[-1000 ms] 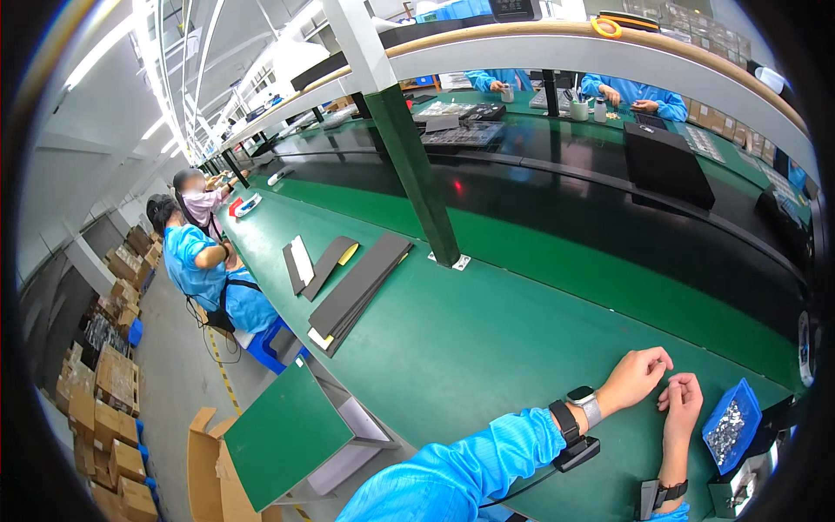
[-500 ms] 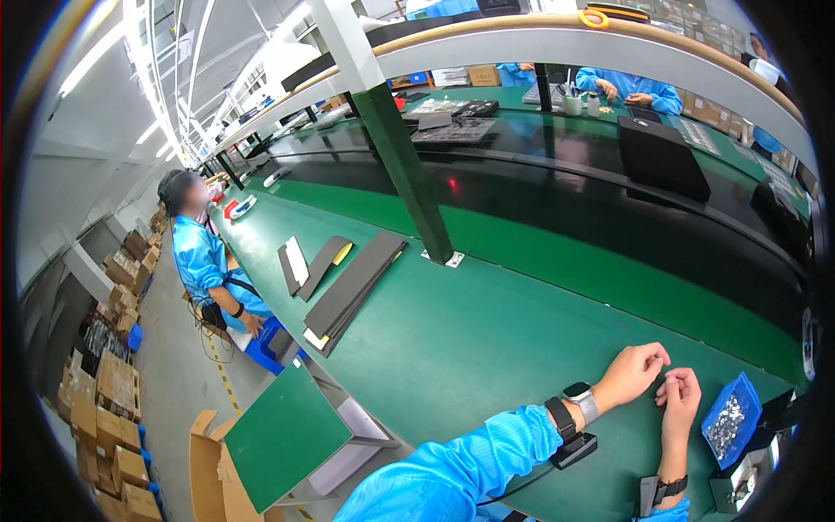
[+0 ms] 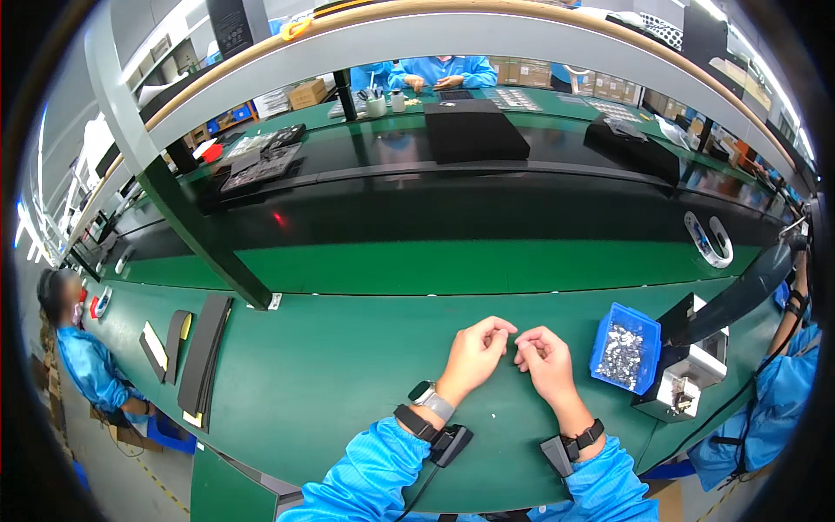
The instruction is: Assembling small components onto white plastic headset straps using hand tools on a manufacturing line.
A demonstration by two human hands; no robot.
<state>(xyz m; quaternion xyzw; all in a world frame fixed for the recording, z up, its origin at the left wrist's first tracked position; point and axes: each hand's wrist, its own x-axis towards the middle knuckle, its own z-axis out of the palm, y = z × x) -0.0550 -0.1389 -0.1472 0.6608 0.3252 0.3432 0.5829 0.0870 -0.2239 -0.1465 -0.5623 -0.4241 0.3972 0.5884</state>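
Note:
My left hand (image 3: 476,355) is raised a little over the green table, its fingers curled and the thumb pressed to them. Close beside it, my right hand (image 3: 546,361) is closed in the same way, its fingertips pointing at those of the left. A narrow gap shows between the two hands. Whatever the fingers may pinch is too small or hidden. To the right of my right hand stands a blue plastic bin (image 3: 600,358) with many small shiny metal parts (image 3: 623,352). A tiny white speck (image 3: 494,416) lies on the table below the hands.
Right of the bin sits a small metal bench machine (image 3: 687,387) with a black arm (image 3: 735,296). Dark foam strips (image 3: 205,357) lie at the left. A green post (image 3: 204,239) rises from the table, before a black conveyor (image 3: 365,209). Co-workers sit left, right and opposite.
The whole view has swung to the right, so the hands and bin now appear nearer the middle and the bench machine shows more fully. My hands stay close together with fingers curled.

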